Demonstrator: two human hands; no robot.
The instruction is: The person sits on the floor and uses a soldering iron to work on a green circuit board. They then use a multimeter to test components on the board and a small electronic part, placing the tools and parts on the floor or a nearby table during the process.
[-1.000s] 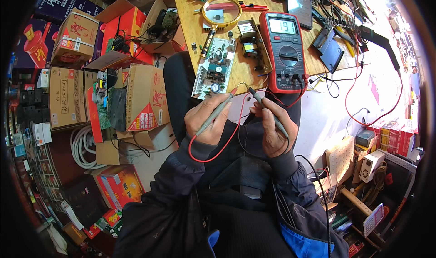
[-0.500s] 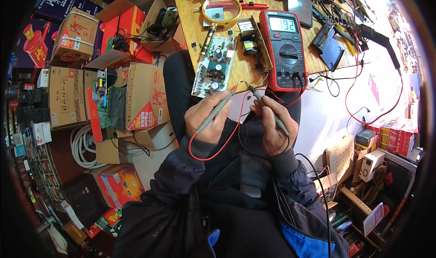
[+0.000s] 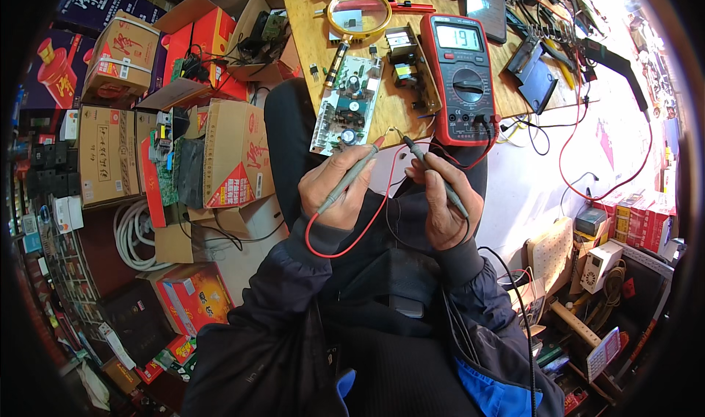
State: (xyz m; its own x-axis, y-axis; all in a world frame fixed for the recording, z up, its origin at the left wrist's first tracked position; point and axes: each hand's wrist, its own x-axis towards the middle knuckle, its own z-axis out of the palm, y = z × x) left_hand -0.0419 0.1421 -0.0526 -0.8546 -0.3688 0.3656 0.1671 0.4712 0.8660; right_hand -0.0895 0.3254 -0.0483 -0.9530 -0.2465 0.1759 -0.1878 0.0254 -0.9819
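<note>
My left hand [image 3: 334, 191] grips a grey test probe with a red tip [image 3: 358, 169] and a red lead. My right hand [image 3: 443, 200] grips a second grey probe with a black tip [image 3: 433, 175]. The two tips meet in the air just off the wooden bench's front edge [image 3: 400, 120], apparently on a tiny part that I cannot make out. A red multimeter [image 3: 461, 75] lies on the bench just beyond my right hand, its display lit. A green circuit board [image 3: 346, 105] lies next to it, beyond my left hand.
A magnifying glass [image 3: 358, 13], a second small board [image 3: 407, 64], a dark phone [image 3: 485, 2] and screwdrivers lie farther back on the bench. Cardboard boxes [image 3: 228, 153] crowd the floor to the left. A coiled white cable [image 3: 132, 233] lies nearby. Boxes and tools sit at right.
Both hands stay close together with the probes; the tips have shifted slightly. The multimeter's display reading has changed.
</note>
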